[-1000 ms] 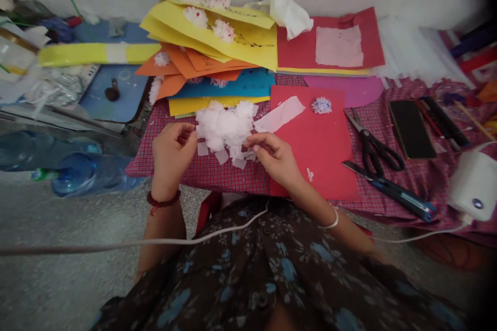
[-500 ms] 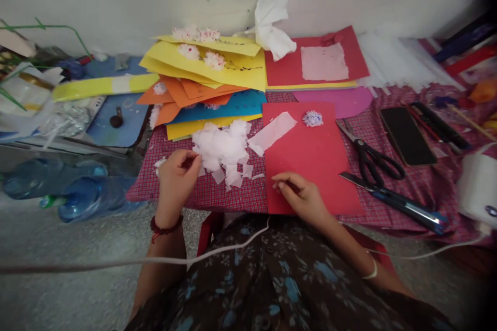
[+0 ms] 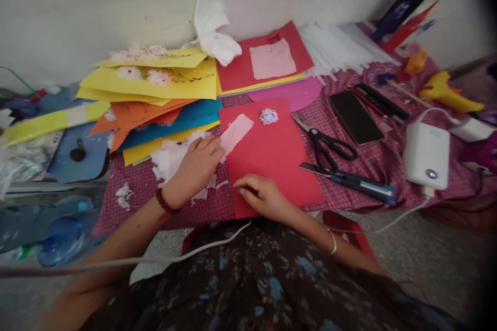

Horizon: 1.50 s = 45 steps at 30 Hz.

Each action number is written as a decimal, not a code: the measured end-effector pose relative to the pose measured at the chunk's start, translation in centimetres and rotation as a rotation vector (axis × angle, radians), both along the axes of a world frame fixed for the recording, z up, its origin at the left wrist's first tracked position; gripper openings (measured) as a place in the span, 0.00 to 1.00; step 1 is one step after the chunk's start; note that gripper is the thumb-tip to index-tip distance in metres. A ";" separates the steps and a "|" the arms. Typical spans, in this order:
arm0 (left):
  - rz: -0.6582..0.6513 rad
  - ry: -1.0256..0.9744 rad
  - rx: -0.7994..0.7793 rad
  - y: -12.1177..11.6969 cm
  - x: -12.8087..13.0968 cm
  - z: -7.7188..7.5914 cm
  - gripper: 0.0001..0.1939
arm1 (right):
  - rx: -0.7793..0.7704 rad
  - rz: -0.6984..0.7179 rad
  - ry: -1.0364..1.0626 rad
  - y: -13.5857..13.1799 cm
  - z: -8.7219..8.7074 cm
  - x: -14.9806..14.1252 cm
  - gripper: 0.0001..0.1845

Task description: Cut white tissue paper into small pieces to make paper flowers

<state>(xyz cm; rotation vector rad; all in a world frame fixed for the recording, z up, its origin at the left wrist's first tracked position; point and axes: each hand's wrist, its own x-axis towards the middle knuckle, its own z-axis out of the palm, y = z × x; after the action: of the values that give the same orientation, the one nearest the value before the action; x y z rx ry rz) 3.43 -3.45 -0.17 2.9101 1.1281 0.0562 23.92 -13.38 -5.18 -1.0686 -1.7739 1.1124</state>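
My left hand (image 3: 196, 165) lies on a heap of white tissue paper pieces (image 3: 170, 158) on the checked cloth, its fingers curled over the heap toward a white paper strip (image 3: 235, 132). What it holds, if anything, is hidden. My right hand (image 3: 261, 197) rests on the near edge of a red paper sheet (image 3: 275, 155), fingers curled together in a pinch; what is in them I cannot make out. A small white tissue flower (image 3: 268, 116) sits at the far end of the red sheet.
Stacked yellow, orange and blue paper sheets (image 3: 155, 98) lie at the back left. Scissors (image 3: 325, 143), a craft knife (image 3: 349, 178), a black phone (image 3: 355, 116) and a white power bank (image 3: 426, 155) lie to the right. Water bottles (image 3: 46, 227) lie on the floor at the left.
The view swung right. My left hand went from pinching tissue at the heap's left to lying over the heap. My right hand left the heap and settled on the red sheet's near edge.
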 end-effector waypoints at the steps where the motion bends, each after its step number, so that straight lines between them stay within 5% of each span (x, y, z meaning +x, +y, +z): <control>1: -0.013 0.004 0.009 0.4 0.2 -0.2 0.14 | -0.002 0.018 -0.004 -0.1 0.0 0.0 0.11; 5: 0.059 -0.099 0.017 1.6 0.9 0.0 0.06 | -0.106 -0.038 0.085 -0.3 -0.4 -0.2 0.11; 10: 0.156 -0.260 -0.008 -2.2 2.7 1.6 0.06 | -0.589 -0.178 0.809 0.2 -0.7 0.6 0.24; 12: 0.094 -0.213 -0.008 -4.8 3.8 1.9 0.06 | -0.803 -0.140 1.038 0.6 -0.3 1.4 0.25; 15: -0.105 -0.145 0.024 -8.0 5.2 1.7 0.07 | -0.957 -0.120 1.110 0.9 0.3 2.4 0.20; 21: -0.296 -0.111 0.044 -10.1 6.3 0.1 0.09 | -1.014 0.005 1.074 0.4 0.3 2.6 0.16; 27: -0.315 -0.161 0.044 -9.4 3.8 1.6 0.10 | -0.855 -0.179 1.177 0.0 0.4 3.1 0.20; 29: -0.231 -0.243 0.098 -8.2 1.9 2.7 0.11 | -0.806 -0.240 1.184 0.1 0.7 3.8 0.20; 34: 0.304 -0.243 0.178 -5.7 -0.7 3.7 0.20 | -0.682 -0.377 1.143 0.6 1.2 4.6 0.22; 37: 0.286 -0.450 -0.028 -6.4 1.7 2.6 0.30 | -0.648 -0.374 1.141 0.5 1.5 4.2 0.21; 41: 0.264 -0.852 -0.534 -8.2 7.3 -0.2 0.40 | -0.620 -0.355 1.078 0.0 2.2 3.4 0.23; 45: 0.466 -1.160 -0.898 -8.9 10.6 -2.3 0.16 | -0.531 -0.357 1.047 -0.4 2.8 4.0 0.22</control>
<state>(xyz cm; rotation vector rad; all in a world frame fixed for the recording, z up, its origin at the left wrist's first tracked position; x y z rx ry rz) 14.03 -12.33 -2.42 1.3603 1.0740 0.8377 27.90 -13.79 -2.37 -0.7824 -0.4616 1.5415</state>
